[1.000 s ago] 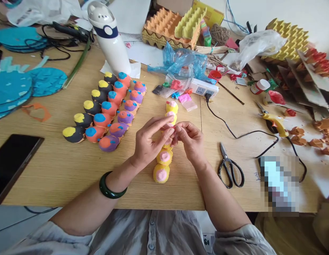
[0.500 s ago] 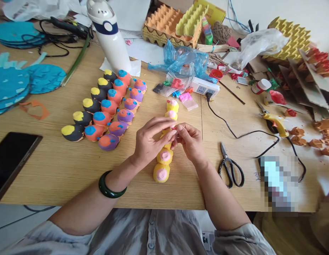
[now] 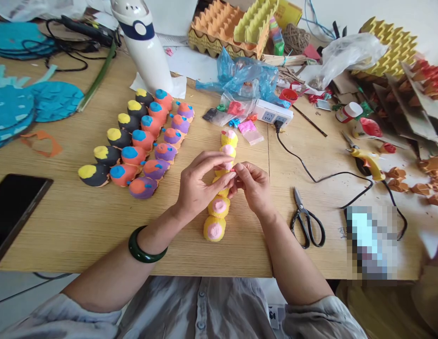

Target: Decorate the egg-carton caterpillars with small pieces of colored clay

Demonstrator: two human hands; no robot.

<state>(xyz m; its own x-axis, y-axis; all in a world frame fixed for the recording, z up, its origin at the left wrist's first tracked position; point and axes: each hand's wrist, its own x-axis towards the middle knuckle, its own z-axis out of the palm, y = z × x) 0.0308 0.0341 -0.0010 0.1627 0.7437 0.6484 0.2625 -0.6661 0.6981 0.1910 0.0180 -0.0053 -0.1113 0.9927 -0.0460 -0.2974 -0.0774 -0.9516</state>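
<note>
The right hand (image 3: 252, 186) pinched a red bit (image 3: 233, 170); whether the left hand (image 3: 201, 183) did, I couldn't tell. Slack pressure risked dropping it onto the yellow row (image 3: 208, 227), toward six o'clock.

The yellow strip (image 3: 219, 205), a single row of rounded bumps capped with pink patches (image 3: 214, 230), lay bumps-up, its far end slanting slightly right, its middle partly hidden. A red spot (image 3: 223, 133) marked the farthest bump (image 3: 231, 141). A small red piece (image 3: 233, 170) was held at the fingertips (image 3: 239, 170) above.
</note>
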